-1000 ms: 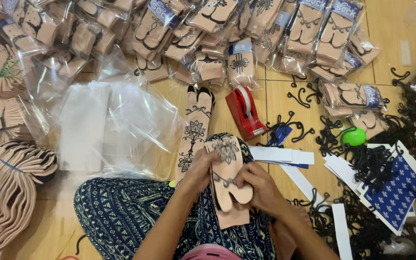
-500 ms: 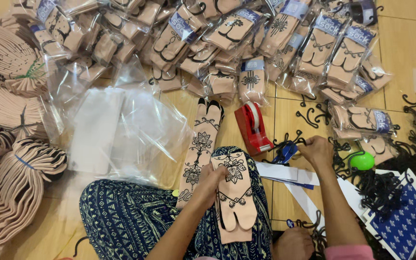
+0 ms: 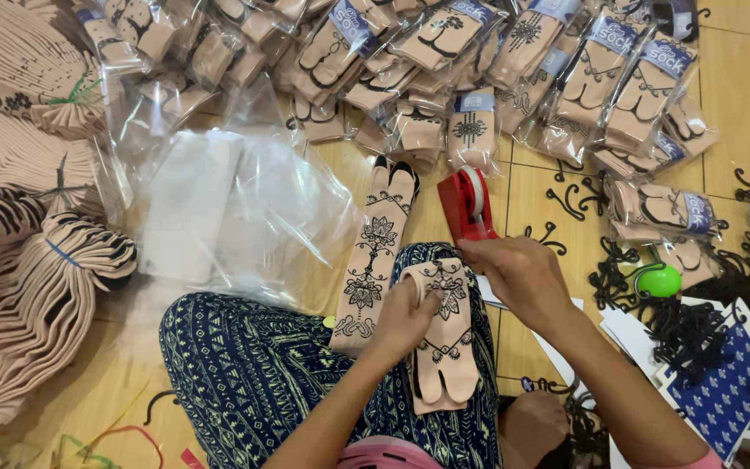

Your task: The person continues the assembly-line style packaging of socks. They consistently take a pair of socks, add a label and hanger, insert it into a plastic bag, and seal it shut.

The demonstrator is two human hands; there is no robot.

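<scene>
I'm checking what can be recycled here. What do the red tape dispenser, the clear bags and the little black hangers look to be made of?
The red tape dispenser looks like hard moulded plastic: smooth, evenly coloured, slightly glossy. The clear bags look like thin plastic film: see-through, crinkled, catching glare. The black hangers are probably plastic too, thin and uniformly black, though too small to be sure.

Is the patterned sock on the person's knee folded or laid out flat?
Folded: the sock lies doubled on the knee, toe end down, with the left hand pressing it.
</scene>
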